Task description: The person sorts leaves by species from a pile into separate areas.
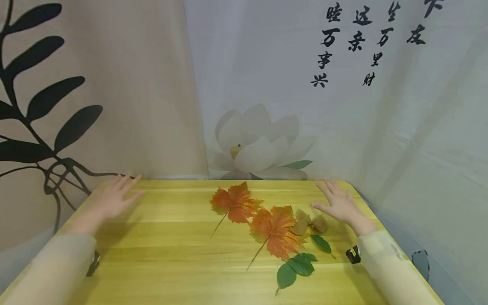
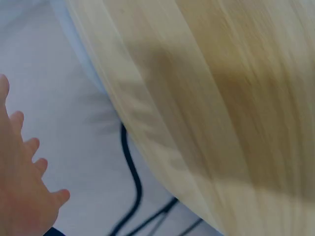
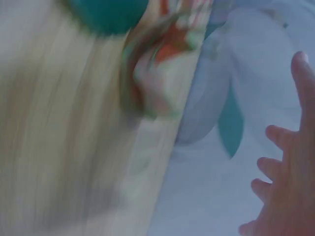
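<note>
My left hand (image 1: pixel 112 201) is held over the far left corner of the table, fingers spread, holding nothing. On the other side, my right hand (image 1: pixel 337 203) hovers near the far right corner with its fingers apart and nothing in them. Nearest to it lie a small curled brownish-green leaf (image 1: pixel 318 224) and a single green leaf (image 1: pixel 322 244). Two orange maple leaves with stems, a rear one (image 1: pixel 238 203) and a front one (image 1: pixel 278 233), lie left of these. In front is a sprig of green leaves (image 1: pixel 300 265). The right wrist view is blurred.
The yellow wood-grain table (image 1: pixel 171 254) has rounded far corners. Behind it hangs a pale curtain (image 1: pixel 152 106) with a printed lotus (image 1: pixel 263 148), dark leaf branches and black characters. A dark wrist device (image 1: pixel 353 254) sits at my right cuff.
</note>
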Tool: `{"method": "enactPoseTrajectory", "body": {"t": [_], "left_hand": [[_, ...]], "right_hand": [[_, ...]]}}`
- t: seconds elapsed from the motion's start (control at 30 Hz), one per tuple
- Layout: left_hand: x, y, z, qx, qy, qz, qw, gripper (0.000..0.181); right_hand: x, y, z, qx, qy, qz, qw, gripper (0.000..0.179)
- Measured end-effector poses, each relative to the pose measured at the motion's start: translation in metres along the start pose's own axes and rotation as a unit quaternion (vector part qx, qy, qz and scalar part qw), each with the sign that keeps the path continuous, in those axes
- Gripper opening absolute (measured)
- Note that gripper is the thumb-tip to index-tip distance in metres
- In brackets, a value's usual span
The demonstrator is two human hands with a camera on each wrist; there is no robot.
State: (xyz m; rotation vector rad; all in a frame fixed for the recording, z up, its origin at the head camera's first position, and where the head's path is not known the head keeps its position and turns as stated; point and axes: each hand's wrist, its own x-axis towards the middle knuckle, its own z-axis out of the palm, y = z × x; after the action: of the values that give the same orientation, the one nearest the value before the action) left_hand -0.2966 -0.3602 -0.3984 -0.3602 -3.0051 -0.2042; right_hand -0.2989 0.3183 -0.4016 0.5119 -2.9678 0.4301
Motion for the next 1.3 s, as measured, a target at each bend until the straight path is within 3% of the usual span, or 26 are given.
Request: {"method": "enactPoseTrajectory", "body": {"t": [0.17, 0.3, 0.47, 0.67, 0.9, 1.07, 1.3], "left_hand": [[0.008, 0.031, -0.002, -0.029, 0.008, 0.037, 0.9988, 0.069], [0.013, 0.056, -0.004, -0.024, 0.006, 0.06, 0.9979, 0.068], [0.023, 0.085, 0.004, -0.047, 0.008, 0.098, 0.9941, 0.065], [0.036, 0.125, 0.019, -0.078, 0.002, 0.132, 0.9882, 0.064], [0.044, 0.166, 0.028, -0.12, -0.021, 0.146, 0.9817, 0.064], [0.047, 0.183, 0.03, -0.128, -0.037, 0.154, 0.979, 0.063], [0.051, 0.193, 0.041, -0.114, -0.059, 0.169, 0.9772, 0.067]], "right_hand": [[-0.013, -0.022, 0.002, 0.008, -0.005, -0.031, 0.9995, 0.082], [-0.022, -0.044, 0.003, 0.022, -0.007, -0.072, 0.9972, 0.08], [-0.029, -0.071, 0.01, 0.08, -0.028, -0.097, 0.9917, 0.074], [-0.029, -0.101, 0.028, 0.159, -0.057, -0.089, 0.9817, 0.068], [-0.022, -0.117, 0.046, 0.191, -0.069, -0.069, 0.9767, 0.06], [-0.025, -0.118, 0.049, 0.203, -0.068, -0.029, 0.9764, 0.062], [-0.027, -0.113, 0.059, 0.162, -0.066, -0.001, 0.9846, 0.071]]}}
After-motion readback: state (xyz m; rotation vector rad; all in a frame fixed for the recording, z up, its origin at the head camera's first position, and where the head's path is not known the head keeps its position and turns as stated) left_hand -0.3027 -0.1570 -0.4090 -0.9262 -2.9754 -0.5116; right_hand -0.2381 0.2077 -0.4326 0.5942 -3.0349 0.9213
